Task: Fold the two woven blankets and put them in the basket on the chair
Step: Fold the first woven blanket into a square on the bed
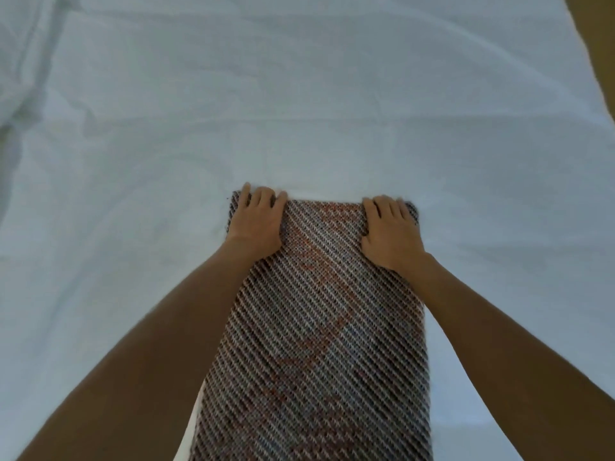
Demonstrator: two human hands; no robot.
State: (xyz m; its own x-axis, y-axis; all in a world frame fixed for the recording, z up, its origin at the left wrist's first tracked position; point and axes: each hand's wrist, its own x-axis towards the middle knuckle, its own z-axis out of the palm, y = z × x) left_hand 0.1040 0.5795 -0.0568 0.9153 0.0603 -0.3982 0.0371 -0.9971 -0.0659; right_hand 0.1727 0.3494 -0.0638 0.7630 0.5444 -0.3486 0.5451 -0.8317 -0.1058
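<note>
From the head camera, the woven blanket [319, 327] lies flat as a long, narrow strip on a wrinkled white sheet [299, 94]. It runs from the bottom edge of the view away from the person, and its far short edge ends about halfway up the picture. Its weave shows fine diagonal stripes of dark and pale yarn, with rusty orange patches down the middle. The left hand [256, 221] sits on the blanket's far left corner, palm down, with its fingers [266, 196] curled over the far edge and its thumb on the weave toward the blanket's centre. The right hand [391, 231] sits on the far right corner in the same way, fingers [386, 204] bent over the far edge and thumb lying inward on the cloth. The fingertips of both hands are hidden behind the edge. Both bare forearms reach in from the bottom corners of the view, and each crosses a long side of the blanket just before the wrist. The sheet spreads well beyond the blanket on its left, right and far sides. A strip of brown surface [599, 44] shows past the sheet's edge, far beyond the blanket's right side.
</note>
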